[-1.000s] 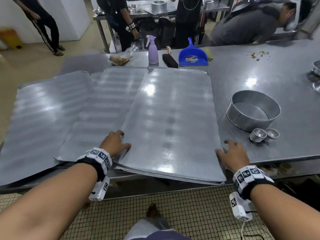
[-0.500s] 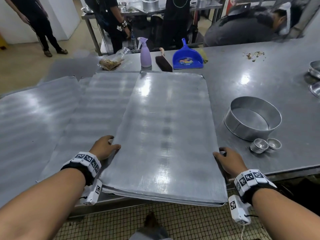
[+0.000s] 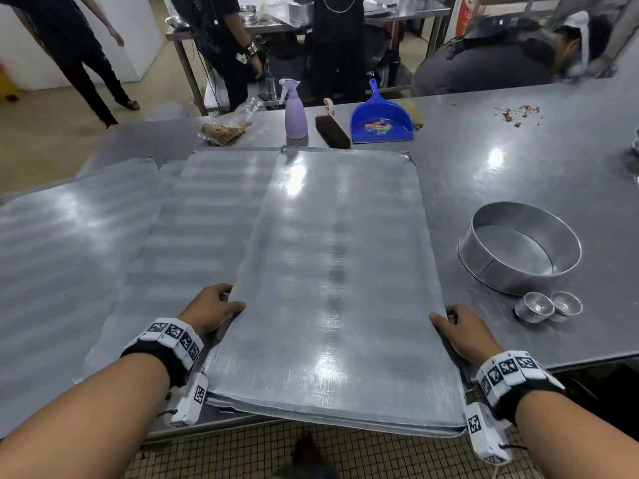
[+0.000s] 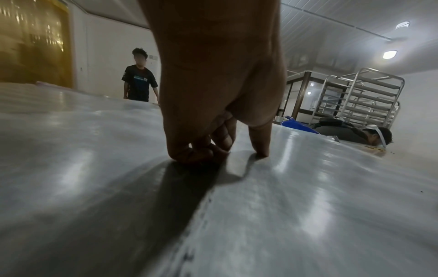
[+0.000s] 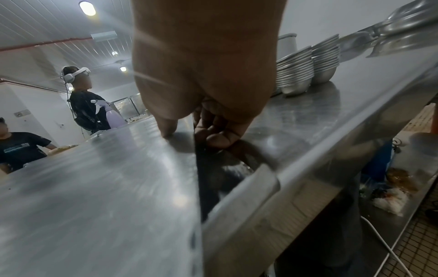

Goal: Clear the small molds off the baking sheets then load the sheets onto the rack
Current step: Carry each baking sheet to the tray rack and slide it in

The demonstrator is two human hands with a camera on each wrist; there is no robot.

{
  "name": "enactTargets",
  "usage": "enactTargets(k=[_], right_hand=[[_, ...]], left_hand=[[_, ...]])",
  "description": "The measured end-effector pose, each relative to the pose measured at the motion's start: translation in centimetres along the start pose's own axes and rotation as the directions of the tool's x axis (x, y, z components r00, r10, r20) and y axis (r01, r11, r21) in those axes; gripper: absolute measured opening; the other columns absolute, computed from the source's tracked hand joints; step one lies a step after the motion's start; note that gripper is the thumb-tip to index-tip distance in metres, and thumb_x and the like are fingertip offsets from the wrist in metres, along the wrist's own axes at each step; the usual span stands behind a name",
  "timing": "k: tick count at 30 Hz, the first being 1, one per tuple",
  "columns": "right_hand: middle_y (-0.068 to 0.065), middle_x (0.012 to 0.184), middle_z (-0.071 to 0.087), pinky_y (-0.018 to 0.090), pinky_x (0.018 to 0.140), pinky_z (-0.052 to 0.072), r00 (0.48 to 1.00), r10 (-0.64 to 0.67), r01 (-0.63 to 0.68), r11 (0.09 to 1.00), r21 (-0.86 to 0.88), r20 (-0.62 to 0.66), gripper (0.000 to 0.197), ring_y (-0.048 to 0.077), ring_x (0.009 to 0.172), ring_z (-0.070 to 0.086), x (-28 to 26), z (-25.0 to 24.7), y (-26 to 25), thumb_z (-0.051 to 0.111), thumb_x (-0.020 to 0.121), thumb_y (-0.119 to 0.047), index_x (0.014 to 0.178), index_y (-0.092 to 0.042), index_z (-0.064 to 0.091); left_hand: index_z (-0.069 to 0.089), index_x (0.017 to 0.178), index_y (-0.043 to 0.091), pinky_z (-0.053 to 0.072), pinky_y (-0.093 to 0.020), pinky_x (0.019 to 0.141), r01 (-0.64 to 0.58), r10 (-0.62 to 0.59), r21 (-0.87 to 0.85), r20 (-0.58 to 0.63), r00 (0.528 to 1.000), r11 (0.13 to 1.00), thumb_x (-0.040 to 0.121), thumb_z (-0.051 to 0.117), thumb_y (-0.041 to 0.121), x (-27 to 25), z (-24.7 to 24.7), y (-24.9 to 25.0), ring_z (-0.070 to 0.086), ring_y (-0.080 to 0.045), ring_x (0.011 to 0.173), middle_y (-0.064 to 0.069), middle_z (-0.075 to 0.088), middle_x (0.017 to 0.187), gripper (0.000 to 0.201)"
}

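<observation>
A large bare baking sheet (image 3: pixel 339 278) lies on top of a thin stack and sticks out past the table's near edge. My left hand (image 3: pixel 216 307) grips its left edge, thumb on top (image 4: pixel 259 142), fingers curled under. My right hand (image 3: pixel 461 328) grips the right edge the same way, thumb on the sheet (image 5: pixel 167 129) and fingers tucked beneath. More sheets (image 3: pixel 207 216) overlap to the left. Small molds (image 3: pixel 537 307) stand in short stacks on the table to the right. A metal rack (image 4: pixel 358 97) shows far off in the left wrist view.
A round cake ring (image 3: pixel 518 247) sits right of the sheet. At the far edge stand a purple spray bottle (image 3: pixel 295 110), a brush (image 3: pixel 332 127) and a blue dustpan (image 3: pixel 380 121). Stacked bowls (image 5: pixel 308 69) stand on the table. Several people are behind it.
Both hands have gone from resting near the sheet's front corners to gripping its side edges, and the sheet stack has slid toward me over the table edge.
</observation>
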State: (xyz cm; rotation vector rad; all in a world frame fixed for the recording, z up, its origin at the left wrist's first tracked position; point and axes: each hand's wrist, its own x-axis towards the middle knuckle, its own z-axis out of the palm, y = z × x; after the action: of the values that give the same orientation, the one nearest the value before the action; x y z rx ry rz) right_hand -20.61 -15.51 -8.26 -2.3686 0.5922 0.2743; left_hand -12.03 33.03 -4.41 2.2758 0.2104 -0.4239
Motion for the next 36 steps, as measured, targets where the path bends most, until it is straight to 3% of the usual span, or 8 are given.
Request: enactTargets(k=[3,8,16,22,25,29,33,36], right_hand=[[0.005,0.083,0.064,0.034,0.071,0.042,1.000,0.001,-0.001,1.000,0.000,0.011,0.036,0.028,0.084,0.062,0.1,-0.1,0.0,0.063,0.092,-0.047,0.087,-0.012,0.058],[0.005,0.074,0.060,0.032,0.062,0.038,0.999,-0.042,0.042,0.998,-0.035,0.010,0.035,0.023,0.071,0.056,0.1,-0.7,0.6,0.064,0.093,-0.044,0.076,-0.014,0.054],[0.006,0.082,0.068,0.032,0.069,0.048,0.994,-0.057,0.056,0.998,0.015,0.089,0.028,0.023,0.074,0.065,-1.5,-2.3,2.7,0.068,0.091,-0.043,0.093,-0.015,0.063],[0.002,0.058,0.059,0.023,0.048,0.043,0.993,-0.039,0.019,0.984,0.175,0.112,0.024,0.014,0.047,0.053,-3.9,-4.3,3.3,0.068,0.093,-0.027,0.094,-0.004,0.061],[0.002,0.049,0.052,0.019,0.036,0.033,0.996,-0.039,0.020,0.973,0.228,0.079,0.024,0.014,0.038,0.046,-5.6,-5.3,3.4,0.065,0.096,-0.017,0.095,0.006,0.058],[0.015,0.071,0.059,0.019,0.048,0.038,0.996,-0.085,0.085,0.977,0.194,-0.009,0.012,0.020,0.058,0.051,-8.1,-6.1,3.2,0.061,0.094,-0.008,0.087,0.001,0.063],[0.026,0.097,0.063,0.030,0.072,0.032,0.992,-0.118,0.121,0.988,0.095,-0.036,0.010,0.039,0.094,0.059,-8.4,-4.9,4.5,0.059,0.094,-0.001,0.091,0.007,0.066],[0.022,0.108,0.061,0.036,0.086,0.036,0.992,-0.123,0.123,0.987,0.106,-0.010,0.045,0.035,0.104,0.057,-8.7,-3.9,5.0,0.048,0.103,-0.039,0.114,0.002,0.064]], left_hand=[[0.066,0.106,0.015,0.046,-0.014,0.067,0.014,-0.014,-0.009,0.002,1.000,1.000,0.089,0.076,0.006,-0.2,-0.2,0.0,0.063,0.000,0.078,0.012,0.068,0.086,0.022],[0.070,0.107,0.008,0.051,-0.023,0.065,0.040,-0.039,-0.046,0.020,0.999,0.998,0.082,0.083,0.006,-0.3,-0.5,-0.2,0.070,-0.012,0.071,0.002,0.075,0.080,0.028],[0.066,0.106,0.009,0.047,-0.030,0.060,0.085,-0.079,-0.043,0.118,0.990,0.995,0.077,0.089,0.016,-2.1,-0.9,-0.7,0.068,-0.024,0.070,-0.012,0.077,0.084,0.037],[0.061,0.115,0.018,0.048,-0.030,0.061,0.106,-0.076,-0.126,0.222,0.972,0.986,0.080,0.086,0.009,-4.9,-1.7,0.6,0.062,-0.022,0.066,-0.008,0.073,0.071,0.043],[0.057,0.121,0.017,0.052,-0.034,0.066,0.130,-0.069,-0.222,0.263,0.962,0.966,0.082,0.082,0.004,-6.6,-1.5,0.7,0.064,-0.028,0.078,-0.022,0.075,0.090,0.048],[0.052,0.118,0.015,0.053,-0.031,0.053,0.152,-0.070,-0.353,0.235,0.969,0.923,0.082,0.077,-0.004,-9.1,-0.1,0.8,0.068,-0.025,0.067,-0.012,0.076,0.080,0.047],[0.052,0.121,0.011,0.049,-0.036,0.072,0.149,-0.095,-0.429,0.144,0.985,0.891,0.048,0.091,0.019,-10.1,2.5,0.0,0.061,-0.031,0.085,-0.026,0.068,0.100,0.083],[0.052,0.122,0.004,0.051,-0.025,0.059,0.061,-0.084,-0.453,-0.032,0.996,0.890,0.085,0.080,0.027,-10.8,4.5,0.0,0.065,-0.023,0.082,-0.013,0.067,0.106,0.052]])
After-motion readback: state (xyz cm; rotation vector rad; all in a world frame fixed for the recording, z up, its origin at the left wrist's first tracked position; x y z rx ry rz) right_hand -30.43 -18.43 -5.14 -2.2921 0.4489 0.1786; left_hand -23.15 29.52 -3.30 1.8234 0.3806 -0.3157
